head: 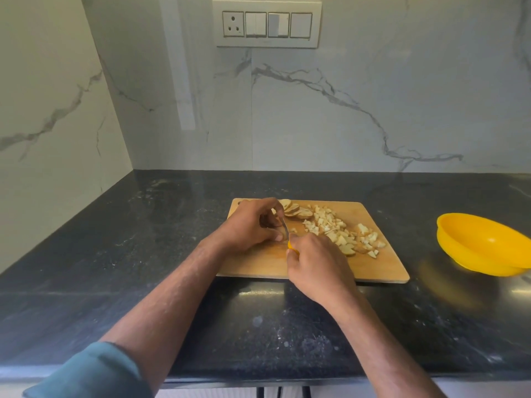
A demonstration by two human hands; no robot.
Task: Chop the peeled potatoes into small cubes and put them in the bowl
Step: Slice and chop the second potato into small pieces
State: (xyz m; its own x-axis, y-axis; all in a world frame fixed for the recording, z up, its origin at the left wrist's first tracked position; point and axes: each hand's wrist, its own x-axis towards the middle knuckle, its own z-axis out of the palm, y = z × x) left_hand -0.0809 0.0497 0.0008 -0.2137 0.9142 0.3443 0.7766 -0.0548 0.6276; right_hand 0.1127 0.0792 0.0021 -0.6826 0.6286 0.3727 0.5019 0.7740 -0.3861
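A wooden cutting board [382,268] lies on the black counter. Near its back edge sit several potato slices [296,211], and a heap of small potato cubes [342,232] spreads across its right half. My left hand [250,225] curls its fingers over a potato piece on the board; the piece is mostly hidden. My right hand [316,268] grips the yellow handle of a knife [286,229], whose thin blade points up and away, against the left hand's fingers. A yellow bowl [482,245] stands to the right of the board with nothing visible inside.
The black stone counter [143,254] runs to a marble wall at the back and left. A switch panel with a socket [267,24] is on the back wall. The counter's front edge lies just below my forearms.
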